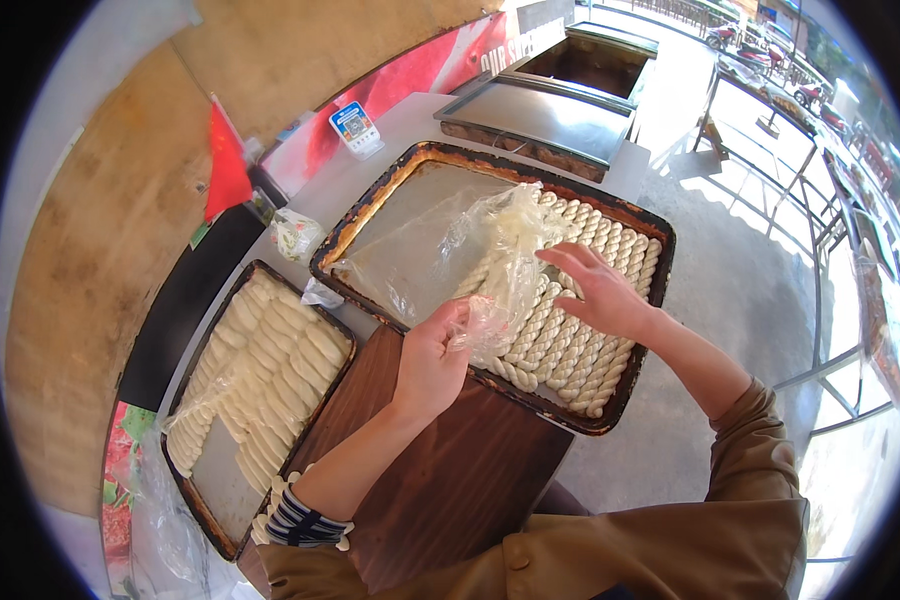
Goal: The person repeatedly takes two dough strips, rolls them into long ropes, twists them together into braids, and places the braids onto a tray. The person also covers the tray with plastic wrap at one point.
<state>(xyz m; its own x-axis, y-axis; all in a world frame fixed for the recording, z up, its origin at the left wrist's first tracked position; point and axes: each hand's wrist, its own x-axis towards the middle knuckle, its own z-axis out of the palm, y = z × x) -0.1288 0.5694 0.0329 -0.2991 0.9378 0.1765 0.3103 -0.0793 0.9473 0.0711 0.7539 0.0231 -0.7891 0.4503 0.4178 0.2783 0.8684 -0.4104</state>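
Note:
My left hand [436, 364] grips a bunched edge of clear plastic film [420, 251] at the near side of a large baking tray [664, 232]. The film lies crumpled over the tray's middle and spreads across its bare left part. Rows of twisted dough ropes [570, 349] fill the right part of the tray. Above them, my right hand [596, 292] has its fingers apart, close to the film's edge; I see nothing held in it. Whether its fingertips touch the dough or film, I cannot tell.
A second tray [232, 551] at left holds smooth dough strips [270, 345] partly under film. A brown wooden board [450, 465] lies before me. Behind the large tray are a metal-lidded counter unit [540, 112], a printed-code stand [356, 129] and a red flag [226, 161].

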